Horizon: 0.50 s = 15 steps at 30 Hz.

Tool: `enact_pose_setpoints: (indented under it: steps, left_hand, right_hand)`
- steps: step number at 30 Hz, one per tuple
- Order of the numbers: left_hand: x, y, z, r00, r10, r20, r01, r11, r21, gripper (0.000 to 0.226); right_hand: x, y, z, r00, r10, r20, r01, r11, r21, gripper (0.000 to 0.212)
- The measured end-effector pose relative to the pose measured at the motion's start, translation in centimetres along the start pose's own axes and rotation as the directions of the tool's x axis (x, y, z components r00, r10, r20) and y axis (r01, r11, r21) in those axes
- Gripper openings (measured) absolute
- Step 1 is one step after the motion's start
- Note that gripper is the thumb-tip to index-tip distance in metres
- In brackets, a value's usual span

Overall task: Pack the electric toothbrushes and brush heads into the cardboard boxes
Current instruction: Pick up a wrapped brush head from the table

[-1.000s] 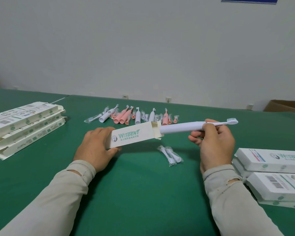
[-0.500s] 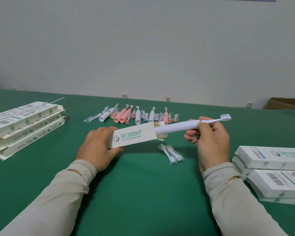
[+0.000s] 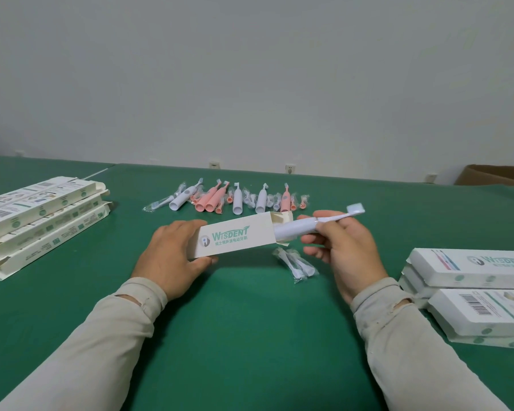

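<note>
The left hand (image 3: 172, 256) holds a cream cardboard box (image 3: 238, 237) printed "WISDENT" above the green tabletop (image 3: 250, 336), its grip wrapped round the box's closed left end with the thumb under the lower edge. The box lies nearly level, its open end with loose flaps turned to the right. A white electric toothbrush (image 3: 309, 225) is partly inside that opening: the thick handle end is hidden in the box, while the neck and bristled head stick out to the upper right. The right hand (image 3: 343, 250) pinches the toothbrush where handle meets neck, thumb and forefinger closed on it and the other fingers loosely spread below, so the brush bridges the two hands. Just under the box's open end, two wrapped brush heads (image 3: 297, 264) lie on the tabletop. Farther back sits a row of white and pink toothbrushes and wrapped heads (image 3: 235, 198). A stack of flat open-ended boxes (image 3: 39, 218) rests at the far left, and a stack of closed white boxes (image 3: 472, 289) at the right edge, beside the right sleeve.
</note>
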<state>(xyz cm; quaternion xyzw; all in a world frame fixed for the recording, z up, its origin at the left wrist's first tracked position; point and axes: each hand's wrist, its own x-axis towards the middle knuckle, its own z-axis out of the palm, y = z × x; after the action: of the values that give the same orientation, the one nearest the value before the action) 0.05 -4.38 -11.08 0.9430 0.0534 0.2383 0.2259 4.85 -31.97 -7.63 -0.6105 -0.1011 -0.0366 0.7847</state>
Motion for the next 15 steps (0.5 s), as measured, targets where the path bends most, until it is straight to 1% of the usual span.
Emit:
enact_pose_setpoints:
  steps: [2, 3, 4, 5, 7, 9, 10, 12, 15]
  left_hand:
    - [-0.05, 0.04, 0.04, 1.0, 0.0, -0.005, 0.0, 1.0, -0.006, 0.062]
    - [-0.05, 0.02, 0.02, 1.0, -0.006, -0.011, 0.006, 1.0, -0.002, 0.061]
    - [-0.04, -0.01, -0.01, 1.0, -0.014, -0.016, 0.014, 1.0, 0.009, 0.061]
    - [-0.03, -0.05, -0.06, 1.0, -0.022, -0.017, 0.022, 1.0, 0.021, 0.06]
    - [0.02, -0.05, -0.12, 0.999, -0.033, -0.013, 0.033, 0.999, 0.038, 0.06]
    - [0.03, 0.01, -0.1, 0.999, -0.032, -0.011, 0.033, 0.999, 0.033, 0.059]
    - [0.03, 0.02, -0.07, 1.0, -0.029, -0.012, 0.029, 0.999, 0.029, 0.059]
    - [0.03, 0.03, -0.01, 1.0, -0.024, -0.009, 0.025, 0.999, 0.032, 0.059]
    - [0.03, 0.0, 0.05, 1.0, -0.021, -0.006, 0.021, 0.999, 0.033, 0.061]
  right_hand:
    - [-0.1, 0.69, 0.32, 0.993, 0.064, 0.102, -0.048, 0.987, -0.156, 0.011]
    - [-0.09, 0.98, 0.43, 0.99, 0.094, 0.109, -0.073, 0.98, -0.183, 0.009]
    - [0.0, 1.16, 0.51, 0.991, 0.109, 0.076, -0.095, 0.981, -0.17, 0.012]
    - [0.17, 1.24, 0.47, 0.995, 0.101, 0.011, -0.099, 0.987, -0.129, 0.015]
    - [0.48, 1.02, 0.22, 0.992, 0.03, -0.12, -0.036, 0.998, -0.049, 0.015]
    - [0.61, 0.73, -0.18, 0.987, -0.047, -0.153, 0.04, 0.998, -0.045, 0.008]
    - [0.56, 0.66, -0.29, 0.987, -0.073, -0.144, 0.063, 0.995, -0.074, 0.008]
    - [0.32, 0.63, -0.13, 0.989, -0.112, -0.098, 0.094, 0.98, -0.173, 0.014]
    - [-0.19, 0.82, 0.59, 0.981, -0.196, 0.01, 0.188, 0.923, -0.336, 0.026]
